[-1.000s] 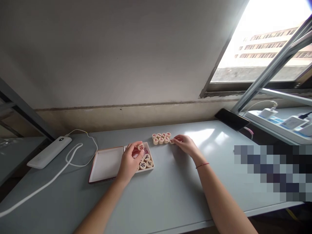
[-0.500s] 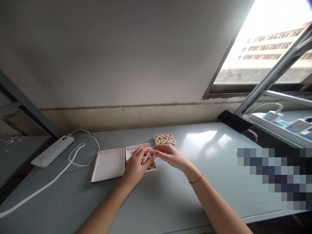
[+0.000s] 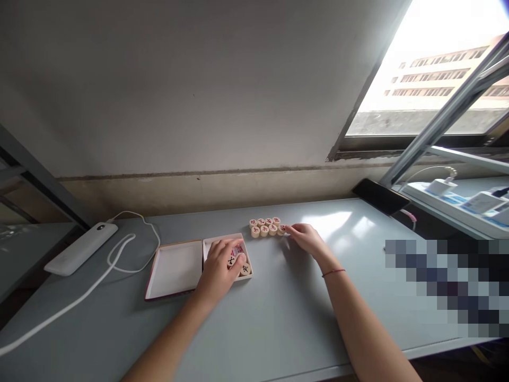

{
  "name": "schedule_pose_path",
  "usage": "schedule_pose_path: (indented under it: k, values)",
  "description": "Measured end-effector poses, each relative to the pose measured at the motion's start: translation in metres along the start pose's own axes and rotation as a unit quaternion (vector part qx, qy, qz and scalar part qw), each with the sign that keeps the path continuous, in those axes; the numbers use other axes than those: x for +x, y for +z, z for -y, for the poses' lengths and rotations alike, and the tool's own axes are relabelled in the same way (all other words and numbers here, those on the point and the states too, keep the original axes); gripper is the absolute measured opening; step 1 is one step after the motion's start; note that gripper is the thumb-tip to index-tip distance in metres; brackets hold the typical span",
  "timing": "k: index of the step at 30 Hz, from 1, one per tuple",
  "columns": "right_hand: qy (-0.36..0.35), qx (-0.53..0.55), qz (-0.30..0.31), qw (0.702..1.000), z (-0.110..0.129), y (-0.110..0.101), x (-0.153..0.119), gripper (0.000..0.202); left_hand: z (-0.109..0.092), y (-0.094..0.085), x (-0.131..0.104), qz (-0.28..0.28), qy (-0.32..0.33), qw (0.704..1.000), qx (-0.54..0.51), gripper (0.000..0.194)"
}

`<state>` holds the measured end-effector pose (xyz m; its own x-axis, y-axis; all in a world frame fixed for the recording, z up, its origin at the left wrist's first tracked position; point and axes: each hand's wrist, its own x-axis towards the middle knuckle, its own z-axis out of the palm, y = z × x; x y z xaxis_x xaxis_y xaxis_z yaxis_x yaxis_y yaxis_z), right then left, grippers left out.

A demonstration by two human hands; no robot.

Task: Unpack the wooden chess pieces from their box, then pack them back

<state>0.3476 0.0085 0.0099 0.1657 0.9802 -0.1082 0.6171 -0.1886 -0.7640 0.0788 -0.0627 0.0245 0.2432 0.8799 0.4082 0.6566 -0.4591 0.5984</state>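
Observation:
Two rows of round, cream pieces with red characters point(image 3: 264, 231) stand on the grey table point(image 3: 278, 318). My right hand point(image 3: 306, 237) is at the right end of the front row, its fingertips closed on a red-marked piece point(image 3: 281, 229). My left hand point(image 3: 222, 262) lies over the open white box point(image 3: 249, 254), fingers curved around pieces inside. A black-marked piece point(image 3: 245, 269) shows beside its thumb. The palm hides part of the box, and whether that hand grips a piece is unclear. The box's lid point(image 3: 175, 269) lies flat at the left.
A white power bank point(image 3: 81, 248) with a cable point(image 3: 71, 309) lies on the left. At the back right a black phone point(image 3: 380, 197) leans near a metal frame, beside a power strip point(image 3: 441, 199). A wall and a window are behind the table.
My right hand has moved right and back, from beside my left hand to the row's end, with a red-marked piece. My left hand has lowered slightly over the box.

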Motion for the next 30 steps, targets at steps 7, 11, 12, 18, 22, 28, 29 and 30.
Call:
schedule_pose_path:
  k: [7,11,12,18,22,28,29,30]
  values:
    - [-0.058,-0.099,0.020,0.993,0.007,-0.003,-0.008,0.036,0.000,-0.003,0.002,-0.003,0.006,1.000,0.006,0.023]
    - [-0.085,-0.168,0.012,0.982,0.009,0.001,-0.009,0.019,0.000,-0.004,0.002,-0.002,0.012,1.000,0.011,0.022]
    - [-0.088,-0.184,0.009,0.979,0.009,0.003,-0.009,0.016,0.000,-0.004,0.002,-0.004,0.014,1.000,0.014,0.022]
    - [-0.100,-0.209,0.007,0.973,0.009,0.005,-0.007,0.016,0.005,-0.011,0.005,0.000,0.033,0.998,0.053,0.023]
    - [-0.095,-0.206,0.009,0.974,0.011,0.001,-0.010,0.015,0.023,-0.032,0.011,0.011,0.024,0.995,0.095,0.024]
    - [-0.219,-0.074,0.071,0.970,0.036,0.022,-0.028,0.020,0.047,-0.060,0.014,0.124,-0.051,0.983,0.126,0.031]
    - [-0.250,-0.050,0.106,0.961,0.042,0.030,-0.033,0.025,0.047,-0.062,0.013,0.138,-0.058,0.980,0.128,0.032]
    - [-0.274,-0.038,0.140,0.951,0.047,0.037,-0.038,0.030,0.047,-0.062,0.012,0.149,-0.063,0.978,0.129,0.033]
